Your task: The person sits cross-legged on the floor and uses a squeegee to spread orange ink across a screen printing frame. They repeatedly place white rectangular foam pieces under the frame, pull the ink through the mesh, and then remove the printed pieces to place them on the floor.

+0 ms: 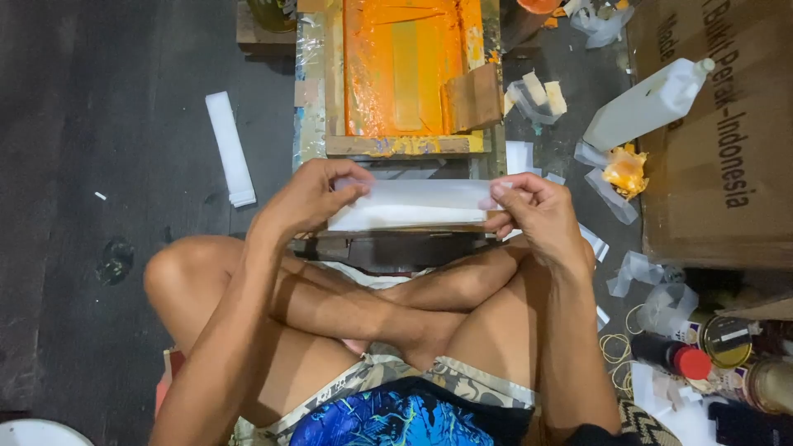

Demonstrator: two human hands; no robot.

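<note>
I sit cross-legged on a dark floor. Both hands hold a long white plastic strip (pixel 421 204) level in front of me. My left hand (pixel 310 198) pinches its left end and my right hand (pixel 533 211) pinches its right end. Just beyond the strip lies a wooden screen-printing frame (pixel 396 144) whose mesh is covered in orange ink (pixel 405 66). A dark flat base (pixel 396 248) sits under the strip, against my shins.
A stack of white strips (pixel 230 149) lies on the floor to the left. To the right are a white plastic bottle (pixel 648 103), a cardboard box (pixel 719 165), an orange-stained rag (pixel 625 172), scattered plastic scraps, rubber bands, cans and a red-capped bottle (pixel 673 355).
</note>
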